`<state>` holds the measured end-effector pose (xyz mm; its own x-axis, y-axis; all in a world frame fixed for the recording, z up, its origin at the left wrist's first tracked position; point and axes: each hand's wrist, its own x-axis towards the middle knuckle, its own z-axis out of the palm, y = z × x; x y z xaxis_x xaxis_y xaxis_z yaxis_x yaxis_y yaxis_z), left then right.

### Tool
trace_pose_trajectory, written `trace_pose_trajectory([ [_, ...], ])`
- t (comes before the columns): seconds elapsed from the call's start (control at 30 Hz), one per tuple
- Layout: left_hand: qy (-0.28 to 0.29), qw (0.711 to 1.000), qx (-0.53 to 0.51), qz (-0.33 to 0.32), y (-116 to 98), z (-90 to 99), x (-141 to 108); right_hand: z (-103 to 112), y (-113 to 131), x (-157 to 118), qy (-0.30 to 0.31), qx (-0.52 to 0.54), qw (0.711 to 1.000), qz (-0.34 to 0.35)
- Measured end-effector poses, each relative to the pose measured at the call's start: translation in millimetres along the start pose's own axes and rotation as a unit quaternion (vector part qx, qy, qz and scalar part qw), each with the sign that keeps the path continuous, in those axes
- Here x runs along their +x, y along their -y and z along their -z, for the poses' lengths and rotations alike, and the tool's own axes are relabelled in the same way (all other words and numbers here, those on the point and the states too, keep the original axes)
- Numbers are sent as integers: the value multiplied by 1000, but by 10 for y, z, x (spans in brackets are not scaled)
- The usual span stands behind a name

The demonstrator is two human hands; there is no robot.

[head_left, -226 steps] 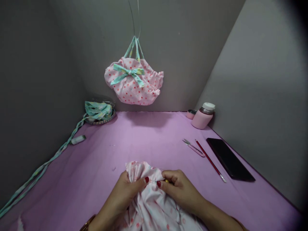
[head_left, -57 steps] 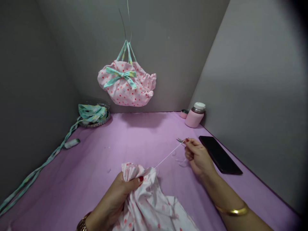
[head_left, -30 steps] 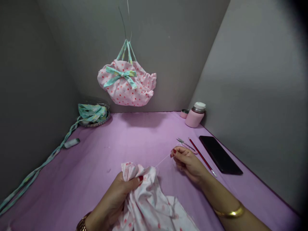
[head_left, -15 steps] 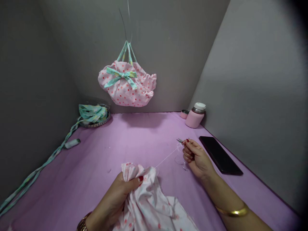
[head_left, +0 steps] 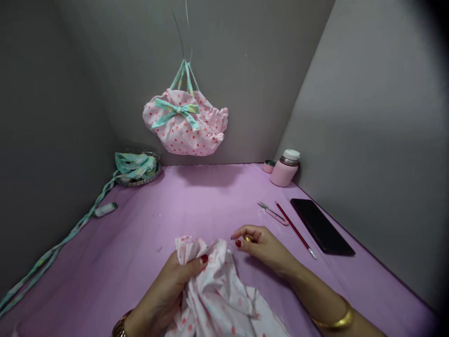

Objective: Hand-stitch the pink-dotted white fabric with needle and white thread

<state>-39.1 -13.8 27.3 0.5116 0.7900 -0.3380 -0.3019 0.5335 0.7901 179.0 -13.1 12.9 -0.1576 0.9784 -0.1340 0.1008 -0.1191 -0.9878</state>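
Observation:
Gathered pink cloth with red dots is held in my left hand, its thumb pressed on the folds near the top edge. My right hand is just right of the cloth's gathered top, thumb and forefinger curled toward each other with a small gap at the tips. Whether a needle or thread is between them is too small to tell. Beyond that hand lie small thread snips, with loose pale thread beside them, and a red pencil.
A dotted pink bag with a green bow hangs at the back. Green fabric strips fill a basket at the back left and trail forward. A black phone and a pink jar are on the right. A white tube lies left.
My right hand has moved left and toward me, close to the cloth, uncovering the snips and pencil. The thread stretched from the cloth no longer shows taut. My left hand keeps its hold.

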Motion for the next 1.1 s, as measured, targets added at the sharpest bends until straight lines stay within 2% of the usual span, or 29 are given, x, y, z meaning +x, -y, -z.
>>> trace_pose_trajectory([
  [0.07,12,1000,-5,-5,7,-22,3,-99,24,-12,3,30,999,11],
  [0.2,28,999,-15,0,24,-68,14,-258,42,-34,96,103,989,-33],
  [0.27,22,1000,-8,1,29,-87,10,-289,29,-41,118,110,985,-54],
  [0.43,3,1000,19,-7,39,-120,-9,-290,-10,-47,119,141,980,-71],
  [0.6,-7,999,32,-9,52,-108,12,-290,-13,-62,141,119,977,-107],
  [0.77,23,999,22,-4,36,-80,18,-241,-22,-67,156,117,975,-105],
  [1.0,12,1000,-14,2,39,-126,-23,-226,-33,-69,170,86,977,-98],
  [1.1,10,999,-30,4,36,-126,-12,-200,8,-66,142,71,985,-72],
])
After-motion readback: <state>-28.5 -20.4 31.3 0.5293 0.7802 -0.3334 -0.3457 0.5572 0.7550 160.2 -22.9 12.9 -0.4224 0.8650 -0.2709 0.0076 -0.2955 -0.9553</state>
